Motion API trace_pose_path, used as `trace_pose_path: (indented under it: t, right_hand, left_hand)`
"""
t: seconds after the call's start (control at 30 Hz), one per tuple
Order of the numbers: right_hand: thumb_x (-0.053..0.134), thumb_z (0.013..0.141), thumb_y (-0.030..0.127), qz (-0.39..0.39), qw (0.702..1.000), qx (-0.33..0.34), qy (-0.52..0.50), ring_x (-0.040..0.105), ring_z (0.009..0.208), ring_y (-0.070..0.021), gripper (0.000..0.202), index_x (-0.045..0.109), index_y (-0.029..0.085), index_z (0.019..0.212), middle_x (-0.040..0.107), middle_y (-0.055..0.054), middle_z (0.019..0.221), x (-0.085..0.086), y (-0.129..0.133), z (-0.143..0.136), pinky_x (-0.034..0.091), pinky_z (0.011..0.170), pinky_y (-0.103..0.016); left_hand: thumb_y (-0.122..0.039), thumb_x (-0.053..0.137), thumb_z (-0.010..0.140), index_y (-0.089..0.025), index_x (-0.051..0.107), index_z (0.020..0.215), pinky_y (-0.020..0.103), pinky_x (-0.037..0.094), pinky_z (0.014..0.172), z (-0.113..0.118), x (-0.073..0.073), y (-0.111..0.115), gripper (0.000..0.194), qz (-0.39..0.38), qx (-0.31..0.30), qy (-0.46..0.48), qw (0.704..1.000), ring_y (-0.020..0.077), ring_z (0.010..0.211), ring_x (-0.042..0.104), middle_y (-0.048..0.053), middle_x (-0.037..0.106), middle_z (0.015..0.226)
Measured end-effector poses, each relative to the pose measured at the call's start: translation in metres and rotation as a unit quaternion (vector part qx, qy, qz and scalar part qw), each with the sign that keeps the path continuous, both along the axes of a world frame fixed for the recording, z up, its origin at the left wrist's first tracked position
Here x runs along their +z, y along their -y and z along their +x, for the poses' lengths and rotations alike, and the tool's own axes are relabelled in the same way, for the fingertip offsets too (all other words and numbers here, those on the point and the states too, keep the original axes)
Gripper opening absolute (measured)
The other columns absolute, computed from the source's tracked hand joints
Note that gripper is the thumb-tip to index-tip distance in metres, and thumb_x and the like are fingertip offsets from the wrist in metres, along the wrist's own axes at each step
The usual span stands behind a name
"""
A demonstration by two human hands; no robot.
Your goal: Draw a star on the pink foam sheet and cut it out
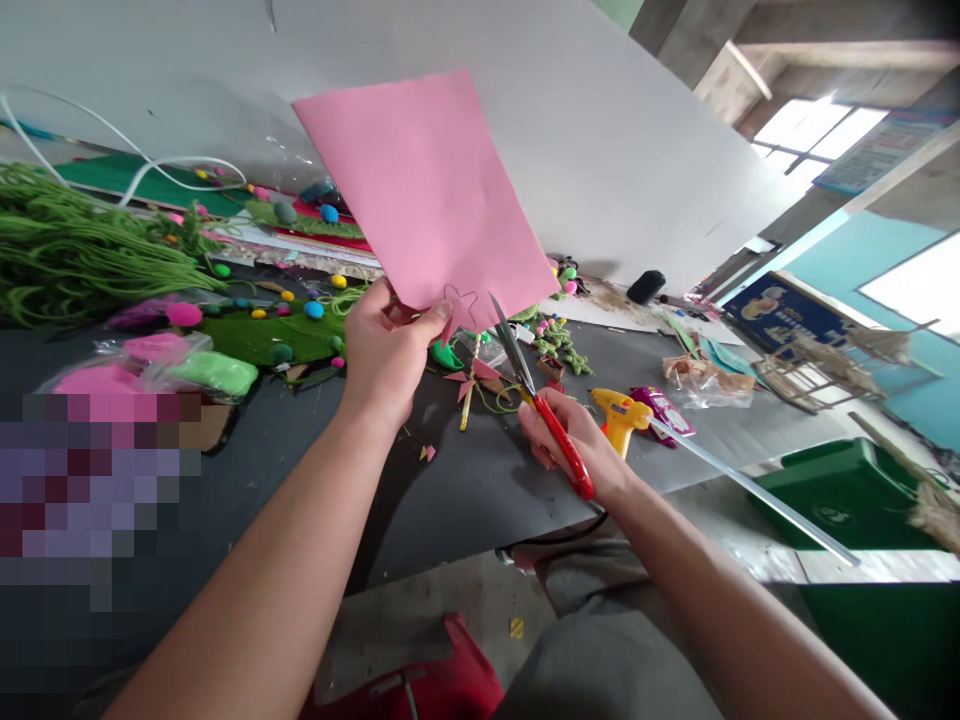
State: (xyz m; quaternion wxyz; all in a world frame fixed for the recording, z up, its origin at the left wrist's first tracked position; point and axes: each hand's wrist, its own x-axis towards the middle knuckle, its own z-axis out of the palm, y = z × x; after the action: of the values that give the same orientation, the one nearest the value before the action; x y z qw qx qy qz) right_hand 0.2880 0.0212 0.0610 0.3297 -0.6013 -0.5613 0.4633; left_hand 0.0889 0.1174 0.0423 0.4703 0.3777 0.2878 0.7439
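Observation:
My left hand (397,345) pinches the lower edge of a pink sheet of paper (427,190), held up above the table. A star shape is drawn in dark line near the sheet's bottom edge, beside my thumb. My right hand (562,435) grips scissors (561,445) with red handles; the blades point up and left, their tips at the paper's lower edge, right of the star. Under the paper on the table lie a pale yellow stick (466,410), pink cut-out pieces (487,372) and small scraps (427,453).
A yellow glue gun (619,415) with a long clear glue stick lies right of my right hand, near a purple packet (663,415). Green yarn (90,240), coloured pompoms and bagged pink and green material (214,373) cover the left side. A green bin (847,490) stands at right.

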Motion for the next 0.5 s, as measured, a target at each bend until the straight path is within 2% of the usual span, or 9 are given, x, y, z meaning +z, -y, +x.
trace_pose_path:
  t: [0.13, 0.27, 0.43, 0.5]
  right_hand:
    - [0.080, 0.083, 0.065, -0.001, 1.000, 0.002, -0.017, 0.042, 0.049, -0.0091, 0.055, 0.045, 0.023, 0.081, 0.045, 0.009, 0.060, -0.003, -0.001, 0.001, 0.029, 0.046, -0.025]
    - [0.079, 0.085, 0.065, 0.005, 1.000, 0.003, -0.007, 0.045, 0.048, -0.0094, 0.052, 0.048, 0.023, 0.082, 0.049, 0.008, 0.061, -0.007, -0.002, 0.001, 0.032, 0.045, -0.024]
    - [0.080, 0.085, 0.061, 0.014, 1.000, -0.010, 0.015, 0.049, 0.041, -0.0108, 0.052, 0.044, 0.024, 0.078, 0.048, 0.009, 0.053, -0.010, 0.000, -0.001, 0.034, 0.040, -0.023]
    - [0.081, 0.083, 0.062, 0.018, 0.999, -0.019, 0.030, 0.049, 0.038, -0.0115, 0.055, 0.042, 0.024, 0.076, 0.047, 0.009, 0.050, -0.010, 0.001, -0.002, 0.032, 0.038, -0.023]
  left_hand:
    - [-0.019, 0.094, 0.066, -0.019, 0.074, 0.093, 0.034, 0.063, 0.080, 0.001, 0.002, 0.003, 0.034, -0.013, -0.021, -0.007, 1.000, 0.0214, 0.090, 0.074, 0.003, 0.076, 0.091]
    - [-0.015, 0.090, 0.065, -0.018, 0.073, 0.093, 0.036, 0.062, 0.082, 0.002, 0.002, 0.003, 0.033, -0.022, -0.030, -0.011, 0.999, 0.0216, 0.089, 0.074, 0.005, 0.076, 0.092]
    - [-0.013, 0.088, 0.067, -0.019, 0.072, 0.088, 0.032, 0.058, 0.068, 0.002, 0.000, 0.002, 0.026, -0.016, -0.018, -0.023, 0.999, 0.0195, 0.079, 0.071, 0.003, 0.074, 0.085]
    - [-0.014, 0.089, 0.067, -0.019, 0.073, 0.088, 0.031, 0.058, 0.069, 0.001, 0.001, 0.002, 0.027, -0.018, -0.022, -0.019, 0.999, 0.0188, 0.079, 0.071, 0.002, 0.074, 0.084]
